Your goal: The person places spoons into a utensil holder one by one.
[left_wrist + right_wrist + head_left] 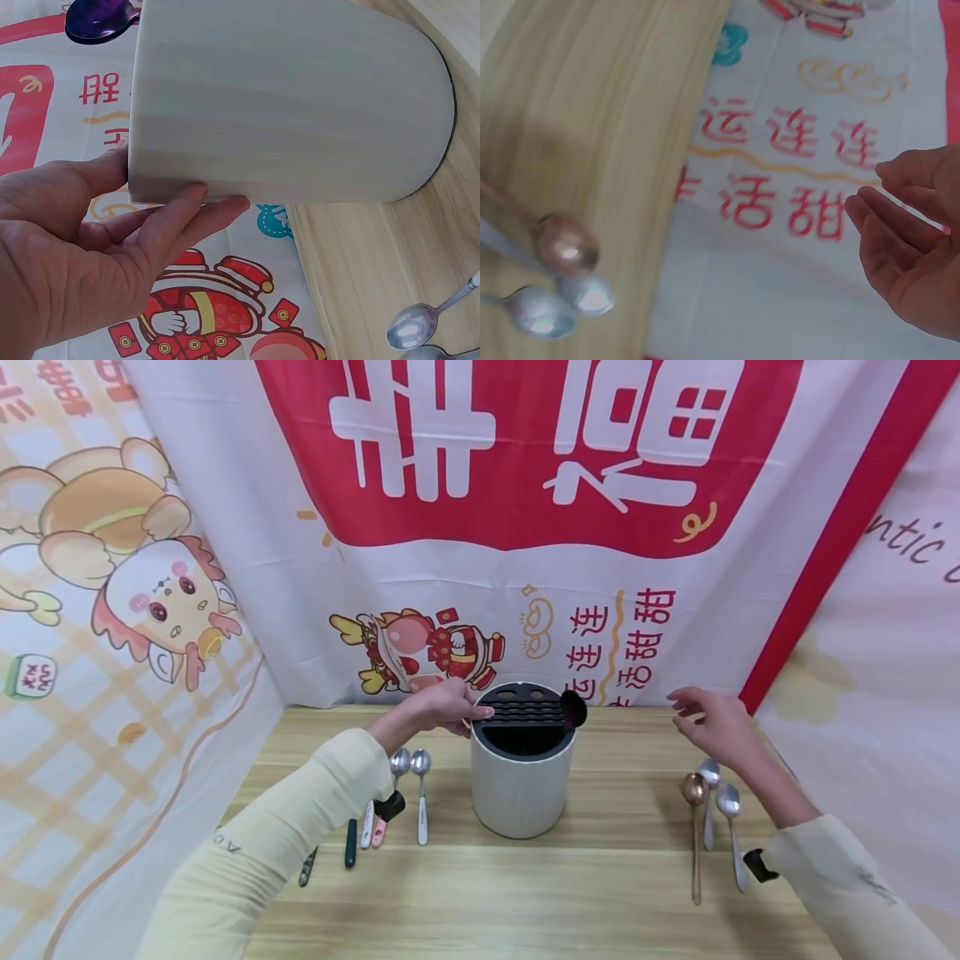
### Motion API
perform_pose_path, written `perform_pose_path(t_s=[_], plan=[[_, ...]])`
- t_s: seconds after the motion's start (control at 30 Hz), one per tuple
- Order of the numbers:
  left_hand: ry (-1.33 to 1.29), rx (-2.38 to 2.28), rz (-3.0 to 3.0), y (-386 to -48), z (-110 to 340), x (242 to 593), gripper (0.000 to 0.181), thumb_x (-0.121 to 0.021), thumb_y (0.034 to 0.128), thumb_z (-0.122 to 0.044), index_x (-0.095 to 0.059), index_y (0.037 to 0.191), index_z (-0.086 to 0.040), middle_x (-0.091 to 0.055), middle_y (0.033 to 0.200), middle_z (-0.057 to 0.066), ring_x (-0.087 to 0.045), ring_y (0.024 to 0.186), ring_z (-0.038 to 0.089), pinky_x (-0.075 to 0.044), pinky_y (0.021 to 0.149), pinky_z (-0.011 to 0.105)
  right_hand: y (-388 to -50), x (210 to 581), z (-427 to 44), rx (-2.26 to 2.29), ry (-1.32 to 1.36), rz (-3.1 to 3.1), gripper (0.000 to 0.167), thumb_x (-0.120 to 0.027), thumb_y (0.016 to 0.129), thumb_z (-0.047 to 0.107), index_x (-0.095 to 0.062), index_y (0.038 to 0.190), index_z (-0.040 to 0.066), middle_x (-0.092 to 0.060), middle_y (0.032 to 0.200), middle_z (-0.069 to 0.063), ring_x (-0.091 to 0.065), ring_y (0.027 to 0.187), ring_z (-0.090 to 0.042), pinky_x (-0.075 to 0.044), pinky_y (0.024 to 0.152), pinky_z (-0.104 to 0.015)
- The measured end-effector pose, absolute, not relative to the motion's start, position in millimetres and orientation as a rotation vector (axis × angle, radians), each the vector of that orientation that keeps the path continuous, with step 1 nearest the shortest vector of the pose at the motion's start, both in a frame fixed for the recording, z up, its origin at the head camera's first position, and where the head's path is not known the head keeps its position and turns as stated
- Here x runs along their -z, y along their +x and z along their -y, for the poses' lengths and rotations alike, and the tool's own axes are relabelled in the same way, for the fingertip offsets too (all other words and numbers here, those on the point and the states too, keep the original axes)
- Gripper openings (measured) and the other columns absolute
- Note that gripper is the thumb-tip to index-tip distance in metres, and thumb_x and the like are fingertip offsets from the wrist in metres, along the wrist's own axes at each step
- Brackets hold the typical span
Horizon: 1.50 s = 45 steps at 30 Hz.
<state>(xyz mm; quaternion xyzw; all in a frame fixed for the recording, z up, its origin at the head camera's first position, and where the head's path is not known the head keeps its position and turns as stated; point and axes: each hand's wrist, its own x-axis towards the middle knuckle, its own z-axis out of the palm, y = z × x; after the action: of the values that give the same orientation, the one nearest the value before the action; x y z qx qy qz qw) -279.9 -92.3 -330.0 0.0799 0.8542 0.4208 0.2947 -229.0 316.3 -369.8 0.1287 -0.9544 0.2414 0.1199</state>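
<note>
A white cylindrical holder with a black slotted top stands upright on the table. My left hand grips its rim from the left, thumb over the top edge; in the left wrist view the fingers of this hand lie along the pale wall of the holder. A dark purple spoon sticks out at the right side of the top, its bowl outside the rim. My right hand hovers above the spoons on the right, fingers loosely bent and holding nothing.
Right of the holder lie a copper spoon and two silver spoons. To its left are silver spoons and several handles, among them a dark green one. A printed cloth hangs behind the wooden table.
</note>
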Motion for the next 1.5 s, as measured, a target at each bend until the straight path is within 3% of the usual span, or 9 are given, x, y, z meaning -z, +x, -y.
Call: perform_pose_path(t_s=[0.27, 0.53, 0.93, 1.2, 1.5], plan=[[0.226, -1.126, -2.266, -281, 93, 330, 0.029, -0.063, 0.0987, -0.023, -0.075, 0.1, 0.003, -0.069, 0.075, 0.003, -0.063, 0.072, 0.018, -0.061, 0.076, 0.027, -239, 402, -354, -0.68, 0.392, 2.939, 0.035, -0.07, 0.088, 0.007, -0.064, 0.119, -0.008, -0.069, 0.108, -0.03, -0.07, 0.094, -0.042, -0.058, 0.082, -0.055], [0.203, -1.138, -2.262, -281, 93, 331, 0.027, -0.064, 0.0982, -0.023, -0.075, 0.098, 0.001, -0.069, 0.075, 0.004, -0.064, 0.073, 0.019, -0.061, 0.083, 0.032, -248, 442, -383, -0.695, 0.513, 3.005, 0.033, -0.075, 0.08, 0.001, -0.065, 0.109, -0.012, -0.069, 0.101, -0.031, -0.07, 0.087, -0.042, -0.059, 0.076, -0.052], [0.187, -1.136, -2.281, -279, 92, 330, 0.027, -0.064, 0.0978, -0.023, -0.076, 0.098, 0.001, -0.072, 0.078, 0.006, -0.068, 0.078, 0.02, -0.061, 0.086, 0.034, -247, 494, -398, -0.66, 0.356, 3.115, 0.04, -0.077, 0.072, 0.002, -0.065, 0.108, -0.011, -0.069, 0.093, -0.027, -0.067, 0.086, -0.039, -0.056, 0.077, -0.053], [0.198, -1.137, -2.282, -279, 93, 331, 0.026, -0.064, 0.0979, -0.023, -0.076, 0.098, 0.0, -0.071, 0.079, 0.005, -0.066, 0.076, 0.02, -0.06, 0.087, 0.035, -249, 514, -400, -0.616, 0.34, 3.135, 0.023, -0.07, 0.074, 0.0, -0.067, 0.096, -0.004, -0.065, 0.078, -0.011, -0.057, 0.071, -0.022, -0.047, 0.062, -0.036], [0.186, -1.136, -2.282, -280, 93, 333, 0.027, -0.064, 0.0976, -0.024, -0.076, 0.099, 0.0, -0.071, 0.08, 0.006, -0.065, 0.076, 0.019, -0.059, 0.091, 0.038, -253, 518, -401, -0.602, 0.27, 3.163, 0.025, -0.071, 0.072, 0.002, -0.066, 0.095, -0.004, -0.056, 0.072, -0.007, -0.05, 0.067, -0.02, -0.041, 0.058, -0.032]])
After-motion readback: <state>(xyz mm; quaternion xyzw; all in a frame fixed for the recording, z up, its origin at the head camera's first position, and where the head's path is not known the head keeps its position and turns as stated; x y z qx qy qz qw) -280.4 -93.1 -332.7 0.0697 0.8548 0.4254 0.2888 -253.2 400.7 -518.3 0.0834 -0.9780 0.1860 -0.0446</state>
